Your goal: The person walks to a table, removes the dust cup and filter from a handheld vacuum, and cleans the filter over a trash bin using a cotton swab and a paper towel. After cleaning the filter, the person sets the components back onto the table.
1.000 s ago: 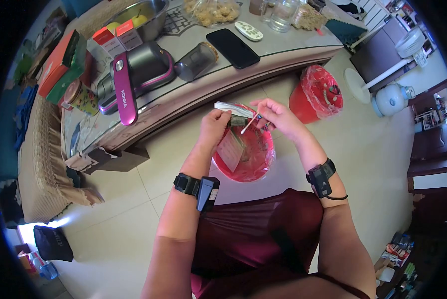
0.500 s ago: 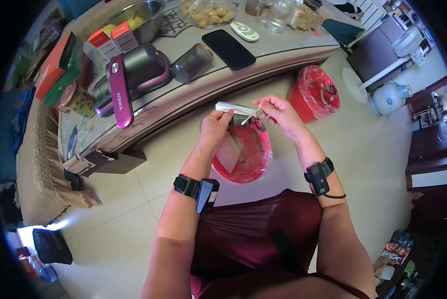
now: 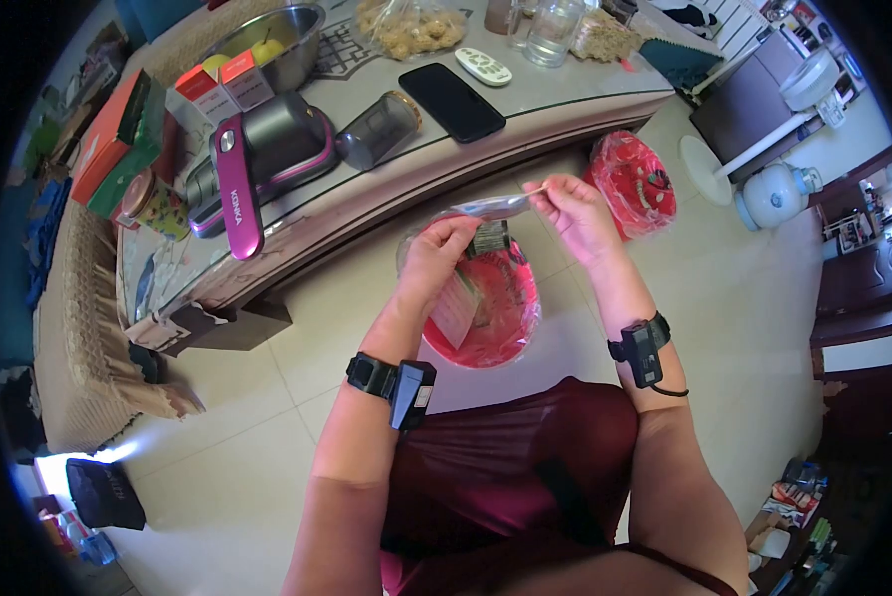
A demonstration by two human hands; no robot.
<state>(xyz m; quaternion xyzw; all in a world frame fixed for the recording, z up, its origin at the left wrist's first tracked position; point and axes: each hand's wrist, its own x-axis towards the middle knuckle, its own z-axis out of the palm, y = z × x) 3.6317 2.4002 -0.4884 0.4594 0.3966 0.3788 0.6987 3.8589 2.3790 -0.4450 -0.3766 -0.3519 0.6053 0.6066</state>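
Observation:
My left hand [image 3: 440, 260] is closed, thumb against fingers, on a pale grey, shiny-edged piece [image 3: 497, 207] that looks like a pleated filter. My right hand [image 3: 577, 211] pinches a thin cotton swab [image 3: 538, 191] at the far right end of that piece; most of the swab is hidden by the fingers. Both hands are above a red waste bin [image 3: 510, 333] lined with a clear bag. A dark ribbed item [image 3: 489, 236] shows just beyond my left fingertips. Inside the bin leans a pale pinkish sheet [image 3: 454, 310].
On the glass-topped table ahead lie a purple-grey KONKA handheld vacuum [image 3: 267, 149], a clear dust cup [image 3: 378, 131], a black phone [image 3: 453, 101] and a white remote [image 3: 484, 67]. A second red bin [image 3: 633, 184] stands to the right, before a white fan [image 3: 754, 139].
My right hand has moved slightly right and up with the swab, whose white tip no longer shows. The held piece has tilted, and my left hand has shifted slightly right.

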